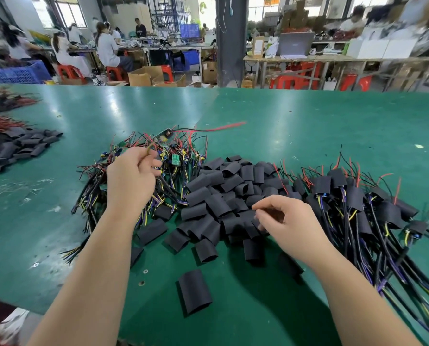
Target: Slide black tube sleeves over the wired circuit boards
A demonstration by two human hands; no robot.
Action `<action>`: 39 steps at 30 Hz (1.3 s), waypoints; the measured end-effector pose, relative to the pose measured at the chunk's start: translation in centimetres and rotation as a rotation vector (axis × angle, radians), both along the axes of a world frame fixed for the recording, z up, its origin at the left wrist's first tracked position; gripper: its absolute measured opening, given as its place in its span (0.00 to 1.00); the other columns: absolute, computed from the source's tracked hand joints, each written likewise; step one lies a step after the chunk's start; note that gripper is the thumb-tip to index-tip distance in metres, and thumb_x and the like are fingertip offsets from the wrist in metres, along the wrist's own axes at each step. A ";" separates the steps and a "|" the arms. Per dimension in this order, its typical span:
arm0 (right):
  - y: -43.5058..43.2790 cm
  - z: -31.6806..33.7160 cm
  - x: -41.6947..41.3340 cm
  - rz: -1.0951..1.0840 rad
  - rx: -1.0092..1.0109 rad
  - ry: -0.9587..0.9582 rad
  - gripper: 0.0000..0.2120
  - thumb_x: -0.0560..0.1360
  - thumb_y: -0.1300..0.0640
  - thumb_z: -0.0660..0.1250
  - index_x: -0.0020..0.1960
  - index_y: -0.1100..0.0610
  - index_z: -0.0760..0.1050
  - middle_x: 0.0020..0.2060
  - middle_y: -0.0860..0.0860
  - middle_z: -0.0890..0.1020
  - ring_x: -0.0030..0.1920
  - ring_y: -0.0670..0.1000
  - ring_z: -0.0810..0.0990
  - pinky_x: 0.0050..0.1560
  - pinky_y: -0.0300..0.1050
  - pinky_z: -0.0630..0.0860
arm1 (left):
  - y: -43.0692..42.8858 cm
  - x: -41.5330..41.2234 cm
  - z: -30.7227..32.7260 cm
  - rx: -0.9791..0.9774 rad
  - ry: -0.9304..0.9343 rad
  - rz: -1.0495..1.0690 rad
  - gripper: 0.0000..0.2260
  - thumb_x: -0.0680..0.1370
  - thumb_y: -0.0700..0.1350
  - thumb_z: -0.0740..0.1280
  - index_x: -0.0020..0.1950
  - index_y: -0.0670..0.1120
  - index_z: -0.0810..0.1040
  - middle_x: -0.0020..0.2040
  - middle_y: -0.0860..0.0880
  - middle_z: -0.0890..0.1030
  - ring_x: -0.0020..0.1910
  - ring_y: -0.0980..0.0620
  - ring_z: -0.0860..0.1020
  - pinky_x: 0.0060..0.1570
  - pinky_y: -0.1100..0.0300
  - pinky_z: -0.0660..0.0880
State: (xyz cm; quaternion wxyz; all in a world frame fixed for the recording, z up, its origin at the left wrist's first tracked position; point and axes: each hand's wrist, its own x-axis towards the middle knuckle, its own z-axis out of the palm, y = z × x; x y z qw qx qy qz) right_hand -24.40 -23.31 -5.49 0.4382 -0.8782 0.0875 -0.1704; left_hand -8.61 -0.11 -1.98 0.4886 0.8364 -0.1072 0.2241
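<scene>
A heap of short black tube sleeves (223,196) lies in the middle of the green table (308,126). To its left sits a tangle of bare wired circuit boards (176,159) with red, black and yellow leads. My left hand (131,181) hovers over that tangle and pinches a thin wire between thumb and fingers. My right hand (288,221) is over the near right side of the sleeve heap, fingers curled down at the sleeves; whether it holds one is hidden. On the right lies a pile of sleeved boards (358,196).
One loose sleeve (194,290) lies near me. A second pile of sleeves and red wires (16,143) sits at the far left. Beyond the table's far edge are seated workers, red stools, cardboard boxes and a pillar (231,41).
</scene>
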 end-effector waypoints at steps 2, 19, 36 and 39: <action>0.3 -0.1 0.2 0.054 0.211 0.003 0.09 0.75 0.62 0.69 0.51 0.50 0.81 0.37 0.47 0.85 0.36 0.46 0.83 0.42 0.42 0.80 | -1.2 -1.4 0.6 0.097 0.029 -0.179 0.13 0.78 0.33 0.58 0.45 0.49 0.77 0.39 0.55 0.81 0.28 0.63 0.77 0.37 0.71 0.74; 1.2 0.7 0.9 -0.052 1.025 -0.229 0.02 0.73 0.64 0.69 0.44 0.60 0.76 0.32 0.54 0.84 0.31 0.50 0.84 0.28 0.35 0.77 | -8.1 -7.4 -2.5 0.549 -0.266 -0.566 0.16 0.80 0.43 0.65 0.66 0.40 0.76 0.48 0.40 0.81 0.49 0.41 0.78 0.48 0.47 0.74; 2.5 -1.7 1.5 0.197 -0.497 0.073 0.20 0.73 0.49 0.71 0.64 0.47 0.76 0.62 0.43 0.76 0.58 0.51 0.70 0.62 0.45 0.65 | -5.1 -6.3 -4.5 0.421 -0.363 -0.079 0.10 0.77 0.46 0.65 0.37 0.45 0.81 0.29 0.49 0.76 0.28 0.46 0.73 0.22 0.52 0.70; 2.6 -1.6 1.6 0.227 -0.384 0.014 0.18 0.73 0.51 0.72 0.62 0.50 0.76 0.57 0.45 0.79 0.50 0.43 0.70 0.56 0.40 0.68 | -4.9 -6.1 -4.8 0.414 -0.328 -0.053 0.12 0.77 0.47 0.64 0.38 0.45 0.80 0.30 0.49 0.76 0.28 0.46 0.73 0.23 0.51 0.70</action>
